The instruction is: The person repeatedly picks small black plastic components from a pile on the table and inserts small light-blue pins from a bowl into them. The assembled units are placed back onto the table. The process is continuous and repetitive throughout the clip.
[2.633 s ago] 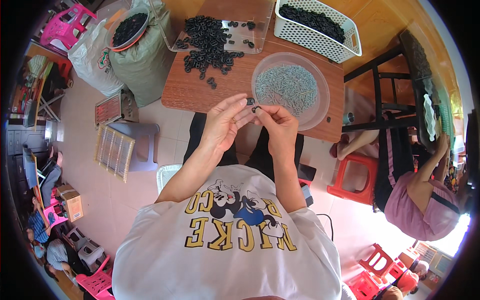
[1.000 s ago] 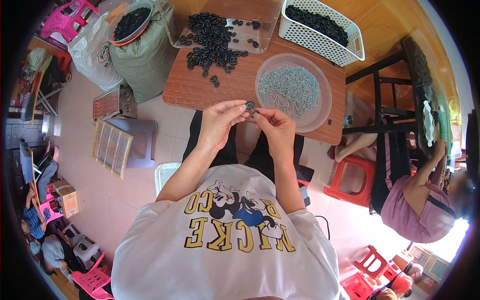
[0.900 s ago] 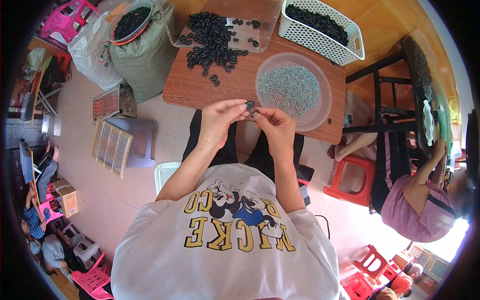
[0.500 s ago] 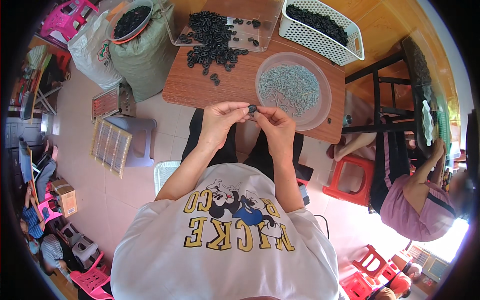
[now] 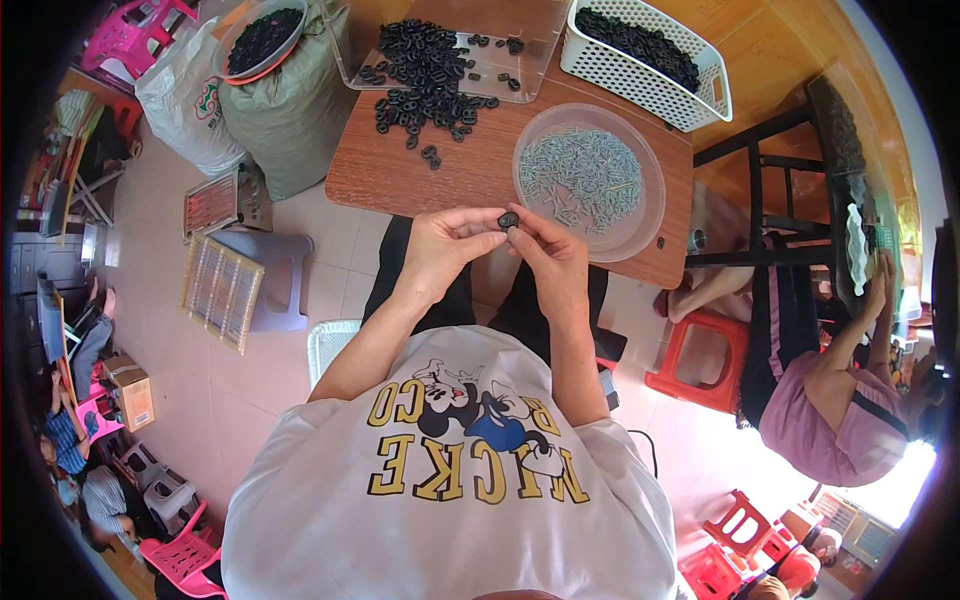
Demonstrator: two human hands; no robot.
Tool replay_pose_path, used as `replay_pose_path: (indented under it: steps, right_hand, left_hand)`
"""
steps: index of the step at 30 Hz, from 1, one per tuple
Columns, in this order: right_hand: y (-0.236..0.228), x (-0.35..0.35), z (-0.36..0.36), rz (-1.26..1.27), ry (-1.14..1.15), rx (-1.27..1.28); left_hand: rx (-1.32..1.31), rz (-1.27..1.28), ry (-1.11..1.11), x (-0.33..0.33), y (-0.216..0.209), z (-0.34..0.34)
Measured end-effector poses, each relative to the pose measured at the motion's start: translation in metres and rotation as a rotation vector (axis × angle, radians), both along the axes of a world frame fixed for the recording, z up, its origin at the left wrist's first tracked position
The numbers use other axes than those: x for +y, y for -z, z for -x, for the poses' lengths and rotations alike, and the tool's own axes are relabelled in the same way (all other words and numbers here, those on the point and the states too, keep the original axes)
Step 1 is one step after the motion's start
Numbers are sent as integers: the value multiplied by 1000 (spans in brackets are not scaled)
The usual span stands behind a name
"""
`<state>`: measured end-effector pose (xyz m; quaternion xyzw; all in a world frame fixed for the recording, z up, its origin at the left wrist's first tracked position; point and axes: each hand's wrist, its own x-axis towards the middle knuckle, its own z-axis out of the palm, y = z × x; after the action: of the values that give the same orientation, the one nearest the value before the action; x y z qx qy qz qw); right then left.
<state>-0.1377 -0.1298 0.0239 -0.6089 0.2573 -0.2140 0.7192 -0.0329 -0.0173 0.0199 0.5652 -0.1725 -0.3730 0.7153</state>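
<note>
Over the near edge of the brown table (image 5: pixel 470 180), my two hands meet at a small black oval part (image 5: pixel 509 220). My left hand (image 5: pixel 440 245) has its thumb and fingers closed at the part's left side. With thumb and forefinger, my right hand (image 5: pixel 552 255) pinches the same part from the right. Farther off on the table lies a heap of similar black parts (image 5: pixel 420 65), spilling out of a clear plastic bin (image 5: pixel 545 70). To the right of them stands a round translucent bowl (image 5: pixel 648 215) with many small silvery screws (image 5: pixel 580 170).
A white perforated basket (image 5: pixel 640 88) of black parts stands at the table's far right. Sacks (image 5: pixel 290 130) and a grey stool (image 5: pixel 285 280) are on the left. At right, a person in a pink top (image 5: pixel 835 420) works beside a red stool (image 5: pixel 700 360).
The black part has turned a little in my fingers and shows more of its face. Both hands stay nearly in place. At right, the other person's arms have shifted.
</note>
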Motion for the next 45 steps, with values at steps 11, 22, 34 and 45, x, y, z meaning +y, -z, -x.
replay_pose_path:
  steps: [11, 22, 34, 45]
  right_hand:
    - [6, -6, 6, -21, -80, -34]
    - [1, -1, 7, 19, -62, -37]
    - [-12, 7, 9, 30, -59, -143]
    - [-14, 9, 14, 130, -9, -148]
  left_hand:
    - [-284, -89, 88, 5, -1, -3]
    - [-518, -41, 51, 7, -3, 1]
    - [-600, 81, -136, 6, -2, 16]
    - [-819, 127, -154, 4, -13, 18]
